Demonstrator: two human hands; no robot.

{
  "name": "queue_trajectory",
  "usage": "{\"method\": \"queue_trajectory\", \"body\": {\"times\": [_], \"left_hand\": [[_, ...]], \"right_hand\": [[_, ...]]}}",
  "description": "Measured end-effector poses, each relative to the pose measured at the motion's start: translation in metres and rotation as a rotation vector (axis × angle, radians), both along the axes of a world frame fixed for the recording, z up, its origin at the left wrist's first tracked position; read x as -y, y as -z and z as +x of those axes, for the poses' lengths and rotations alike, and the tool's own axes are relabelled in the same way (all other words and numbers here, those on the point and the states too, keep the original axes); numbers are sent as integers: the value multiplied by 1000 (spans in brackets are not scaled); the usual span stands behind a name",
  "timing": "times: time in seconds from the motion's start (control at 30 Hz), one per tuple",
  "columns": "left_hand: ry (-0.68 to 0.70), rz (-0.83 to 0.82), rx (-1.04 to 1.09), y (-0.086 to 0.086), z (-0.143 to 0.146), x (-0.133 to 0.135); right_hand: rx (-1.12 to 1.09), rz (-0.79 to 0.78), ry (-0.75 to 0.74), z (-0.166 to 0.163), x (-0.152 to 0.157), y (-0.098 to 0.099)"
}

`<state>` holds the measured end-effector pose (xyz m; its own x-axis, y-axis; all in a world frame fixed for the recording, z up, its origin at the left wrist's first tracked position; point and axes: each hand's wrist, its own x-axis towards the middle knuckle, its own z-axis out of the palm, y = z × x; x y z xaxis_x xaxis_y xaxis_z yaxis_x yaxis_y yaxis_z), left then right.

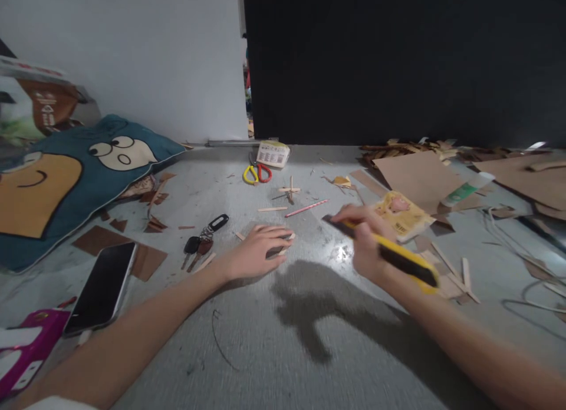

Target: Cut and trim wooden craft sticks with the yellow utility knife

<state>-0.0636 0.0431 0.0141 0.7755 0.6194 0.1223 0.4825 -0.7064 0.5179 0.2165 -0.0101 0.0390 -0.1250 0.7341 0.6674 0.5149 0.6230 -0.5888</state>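
Observation:
My left hand (253, 251) rests low on the grey table, fingers curled and pressing down on a pale wooden craft stick (290, 237) whose end pokes out by the fingertips. My right hand (368, 245) is wrapped around a yellow and black utility knife (404, 260), held above the table to the right, apart from the stick. Whether its blade is out I cannot tell. Beyond the hands lie a single flat stick (272, 209), a red-and-white striped pencil (306, 208) and a small crossed assembly of sticks (289, 190).
Scissors (257, 174) with yellow and red handles lie at the back. Keys (198, 245), a phone (104, 286) and a blue pillow (88, 180) are on the left. Cardboard (415, 177), a yellow packet (402, 214), a glue tube (467, 190) and loose cables (526, 262) occupy the right.

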Motion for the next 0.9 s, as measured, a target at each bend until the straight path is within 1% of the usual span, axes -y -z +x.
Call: {"method": "queue_trajectory", "body": {"times": [0.07, 0.1, 0.17, 0.23, 0.4, 0.53, 0.73, 0.83, 0.9], "left_hand": [[-7, -33, -8, 0, -1, -3], [-20, -43, -8, -1, -1, -4], [-30, -42, -4, -2, -1, -4], [-14, -18, -1, -3, 0, -2], [13, 21, 10, -4, 1, 1], [17, 34, 3, -3, 0, 0], [-14, -19, 33, -2, -1, -3], [-27, -38, 64, 0, -1, -5], [-37, -51, 69, 1, -2, -6]], "right_hand": [[-29, -84, -18, -14, -2, 12], [-2, -163, -77, -20, -3, 16], [36, -232, -202, -26, -6, 23], [28, -277, -260, -27, -8, 25], [-33, -394, -237, -23, -11, 27], [-50, -414, -292, -21, -11, 28], [-66, -456, -353, -20, -13, 36], [-108, -503, -355, -20, -14, 42], [-97, -500, -345, -21, -13, 43]]}}
